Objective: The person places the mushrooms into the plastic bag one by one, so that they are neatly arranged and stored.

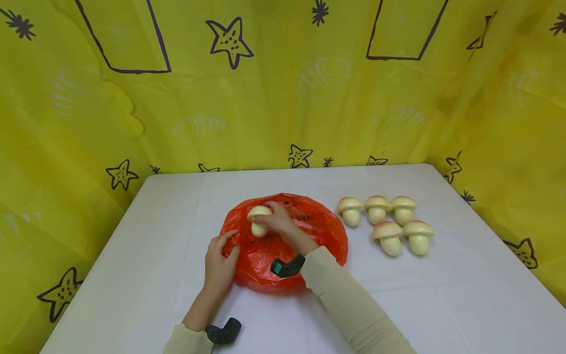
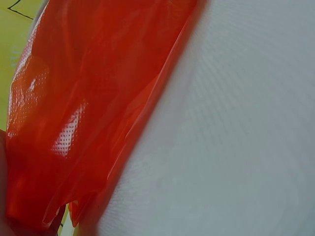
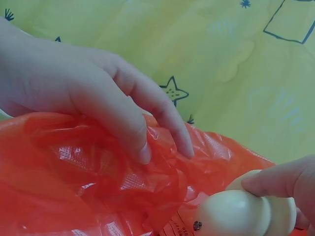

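A red plastic bag lies spread wide with its mouth upward on the white table. Over its interior, my right hand pinches a cream toy mushroom between thumb and fingers. In the right wrist view the rounded stem end of this mushroom points towards the bag's middle and shows a small dark mark. My left hand rests at the bag's left rim, its thumb and fingers reaching over the edge onto the plastic. The outer wall of the bag fills much of the left wrist view.
Several more toy mushrooms with tan-edged caps lie in two rows right of the bag. A white cloth covers the table. Behind and beside it hangs a yellow curtain printed with starfish.
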`<act>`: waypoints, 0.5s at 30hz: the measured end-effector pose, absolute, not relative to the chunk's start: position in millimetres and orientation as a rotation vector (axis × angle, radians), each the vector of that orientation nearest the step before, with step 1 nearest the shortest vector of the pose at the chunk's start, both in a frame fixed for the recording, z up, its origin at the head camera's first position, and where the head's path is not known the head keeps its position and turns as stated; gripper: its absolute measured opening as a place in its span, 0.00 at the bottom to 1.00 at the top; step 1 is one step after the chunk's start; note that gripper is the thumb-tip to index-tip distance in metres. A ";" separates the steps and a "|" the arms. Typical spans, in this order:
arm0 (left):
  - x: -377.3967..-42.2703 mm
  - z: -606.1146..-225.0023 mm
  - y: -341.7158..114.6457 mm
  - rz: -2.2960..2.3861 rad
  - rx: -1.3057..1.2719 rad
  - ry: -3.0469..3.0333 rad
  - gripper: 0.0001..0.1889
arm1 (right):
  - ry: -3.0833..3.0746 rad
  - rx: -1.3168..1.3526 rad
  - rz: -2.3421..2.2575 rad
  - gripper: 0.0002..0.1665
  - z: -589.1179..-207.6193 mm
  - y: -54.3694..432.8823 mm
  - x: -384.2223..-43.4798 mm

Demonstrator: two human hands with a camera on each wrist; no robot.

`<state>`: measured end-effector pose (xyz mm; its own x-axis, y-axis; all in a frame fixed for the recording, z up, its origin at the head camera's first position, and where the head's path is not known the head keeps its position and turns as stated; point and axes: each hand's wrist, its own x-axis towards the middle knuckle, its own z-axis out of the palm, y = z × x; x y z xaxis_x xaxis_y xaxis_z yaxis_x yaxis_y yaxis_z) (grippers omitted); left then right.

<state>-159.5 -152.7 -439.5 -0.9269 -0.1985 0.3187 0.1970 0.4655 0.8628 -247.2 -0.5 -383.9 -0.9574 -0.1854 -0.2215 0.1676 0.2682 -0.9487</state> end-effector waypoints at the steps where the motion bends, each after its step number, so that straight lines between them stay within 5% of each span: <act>1: -159.6 -439.6 -152.8 -1.451 0.001 -2.342 0.17 | 2.258 -0.012 -1.732 0.39 -384.3 -1.3 -247.7; 15: -158.9 -438.8 -151.8 -1.451 0.011 -2.351 0.17 | 2.243 0.072 -1.709 0.41 -392.7 -5.7 -250.9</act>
